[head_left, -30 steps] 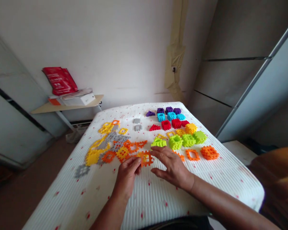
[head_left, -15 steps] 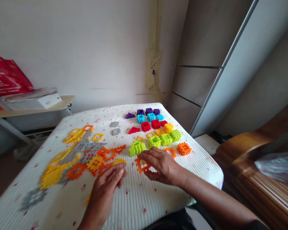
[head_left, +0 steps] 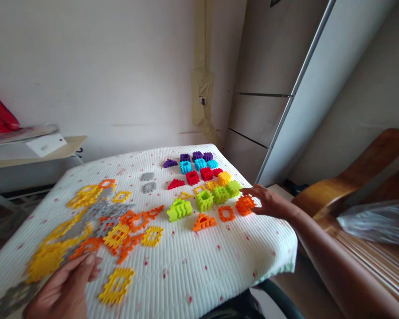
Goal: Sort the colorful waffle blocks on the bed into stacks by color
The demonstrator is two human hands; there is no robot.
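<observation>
My right hand (head_left: pixel 267 201) reaches to the table's right edge and closes its fingers round an orange block stack (head_left: pixel 245 205). Beside it lie a flat orange square frame (head_left: pixel 226 213) and an orange triangle piece (head_left: pixel 203 222). My left hand (head_left: pixel 61 290) rests low at the left with fingers stretched flat over the edge of a loose pile of yellow, orange and grey flat pieces (head_left: pixel 96 221). A yellow frame piece (head_left: pixel 116 283) lies just right of that hand. Green stacks (head_left: pixel 204 200) stand in a row behind.
The white quilted table cover (head_left: pixel 199 270) also carries red (head_left: pixel 193 177), cyan (head_left: pixel 186 167) and purple stacks (head_left: pixel 197 156) at the back. A wooden chair (head_left: pixel 359 195) with a plastic bag stands right. A side shelf (head_left: pixel 36 150) with boxes is at left.
The view swung right. My right hand left the orange piece at the middle and moved right onto the orange stack. My left hand drew back toward the lower left.
</observation>
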